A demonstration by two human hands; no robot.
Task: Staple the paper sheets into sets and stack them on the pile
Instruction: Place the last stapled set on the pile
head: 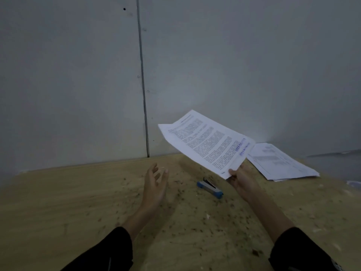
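From the head view, a set of printed sheets (205, 143) is pinched at its near corner by the right hand (242, 178) and held in the air, angled toward the pile (281, 163) at the desk's (58, 202) far right. The left hand (156, 184) hovers released, gripping nothing. The stapler (210, 187) lies between the hands (untouched). The stacking step appears to be in hand; next, the set would need carrying over the pile and squaring.

Single head-worn wide-angle view, looking forward and down, close over the wooden table (58, 202), facing the grey wall (68, 75)
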